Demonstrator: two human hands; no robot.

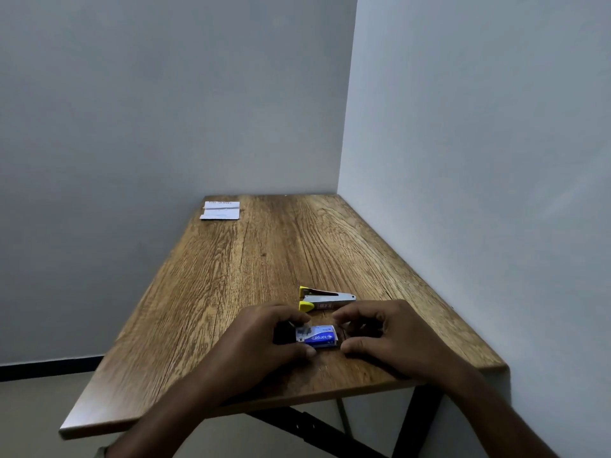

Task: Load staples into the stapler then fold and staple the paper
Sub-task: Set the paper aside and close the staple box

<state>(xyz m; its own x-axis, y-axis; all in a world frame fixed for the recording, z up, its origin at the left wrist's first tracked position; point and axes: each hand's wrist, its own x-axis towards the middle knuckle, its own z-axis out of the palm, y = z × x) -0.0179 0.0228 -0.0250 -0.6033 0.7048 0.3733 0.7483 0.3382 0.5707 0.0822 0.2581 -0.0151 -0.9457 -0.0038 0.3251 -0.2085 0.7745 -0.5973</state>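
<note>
Gripping a small blue staple box [318, 337] between curled fingers and thumb, the left hand [264, 338] holds it on the wooden counter [231, 279], the right hand [386, 335] curled at its other end, the stapler [325, 299] just beyond both, the paper [220, 210] far off.

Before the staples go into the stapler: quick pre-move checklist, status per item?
1. Staple box in hand: ok, left hand pinches its left end.
2. Right hand ready at the box's right end: ok, fingertips close; contact cannot tell.
3. Box open, staples out: cannot tell.
4. Stapler within reach: ok, lying just beyond the box.
5. Stapler tray open: cannot tell.
6. Paper at hand: not ok, at the table's far left corner.
</note>
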